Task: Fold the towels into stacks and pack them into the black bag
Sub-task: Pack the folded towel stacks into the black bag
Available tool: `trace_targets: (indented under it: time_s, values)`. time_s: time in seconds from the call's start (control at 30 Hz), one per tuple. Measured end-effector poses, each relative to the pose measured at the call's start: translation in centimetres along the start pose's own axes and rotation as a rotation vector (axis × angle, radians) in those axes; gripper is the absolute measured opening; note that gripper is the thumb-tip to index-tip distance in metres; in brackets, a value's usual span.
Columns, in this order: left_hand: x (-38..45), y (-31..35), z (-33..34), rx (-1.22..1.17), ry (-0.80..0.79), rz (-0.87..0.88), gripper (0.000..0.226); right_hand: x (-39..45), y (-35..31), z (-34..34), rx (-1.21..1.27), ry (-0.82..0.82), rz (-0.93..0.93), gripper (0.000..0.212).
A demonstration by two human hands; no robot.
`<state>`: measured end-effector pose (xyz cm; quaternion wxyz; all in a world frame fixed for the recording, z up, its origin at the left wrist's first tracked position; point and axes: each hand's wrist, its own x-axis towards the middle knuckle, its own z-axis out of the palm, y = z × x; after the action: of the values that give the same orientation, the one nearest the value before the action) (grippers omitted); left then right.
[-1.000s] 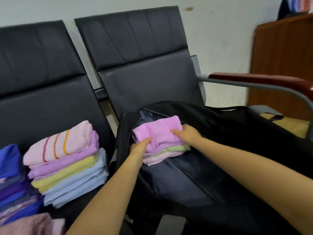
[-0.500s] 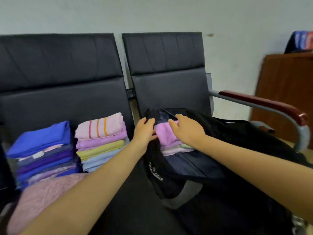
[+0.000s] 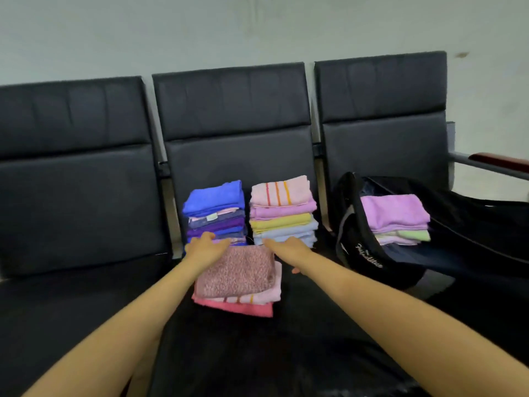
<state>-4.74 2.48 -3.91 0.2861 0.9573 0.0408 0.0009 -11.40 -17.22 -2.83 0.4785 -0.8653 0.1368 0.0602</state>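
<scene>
Both hands (image 3: pixel 207 247) (image 3: pixel 286 247) over pink stack (image 3: pixel 237 279); black bag (image 3: pixel 357 253) right.

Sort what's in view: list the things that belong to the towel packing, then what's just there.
Job: black bag; purple-topped stack in it; blue-topped stack; striped-topped stack; front pink stack; left hand; right hand.
Just there: chairs; armrest; wall.
</scene>
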Motion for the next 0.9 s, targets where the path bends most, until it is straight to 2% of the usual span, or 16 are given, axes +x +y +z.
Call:
trace_targets:
  time_s: [0.07,0.13,0.17,0.23,0.27,0.33,0.4,0.5,0.6,0.67,0.77,0.8,0.9]
  values:
    - [0.9,-2.9,0.7,-0.092,-0.076,-0.106,0.09,0.1,0.1,1.4,0.066,-0.038,0.078,0.081]
    - [2.1,-5.5,2.3,-0.246,-0.133,-0.175,0.126,0.2,0.5,2.4,0.185,-0.078,0.155,0.084]
    - [2.7,-6.7,3.5,-0.31,-0.153,-0.204,0.135,0.1,0.9,2.7,0.261,-0.12,0.184,0.079]
    - [2.6,-7.6,5.1,-0.378,-0.176,-0.226,0.14,-0.3,2.0,3.6,0.453,-0.207,0.217,0.053]
    - [1.9,-7.4,5.2,-0.389,-0.173,-0.221,0.139,-0.6,2.8,4.4,0.553,-0.245,0.251,0.042]
    - [1.3,-7.1,5.6,-0.409,-0.173,-0.186,0.132,-0.5,4.7,6.1,0.619,-0.281,0.292,0.058]
    - [1.3,-7.2,5.7,-0.43,-0.179,-0.161,0.11,0.5,6.2,7.4,0.636,-0.229,0.273,0.068]
    - [1.5,-7.7,5.6,-0.583,-0.263,-0.158,0.068,1.5,6.9,7.9,0.709,-0.214,0.282,0.064]
    - [0.6,-7.5,4.5,-0.607,-0.396,-0.18,0.05,2.3,7.7,7.8,0.774,-0.271,0.289,0.063]
    - [-0.3,-7.4,3.9,-0.609,-0.481,-0.159,0.052,2.6,8.4,7.6,0.799,-0.306,0.283,0.057]
    - [-1.4,-8.2,4.1,-0.73,-0.538,-0.097,0.089,2.0,9.4,7.7,0.849,-0.357,0.217,0.049]
    - [-1.8,-8.5,4.3,-0.767,-0.541,-0.08,0.094,1.9,10.0,8.0,0.874,-0.357,0.175,0.047]
    - [-3.2,-8.9,4.7,-0.812,-0.525,-0.054,0.079,0.9,11.3,9.0,0.9,-0.317,0.073,0.053]
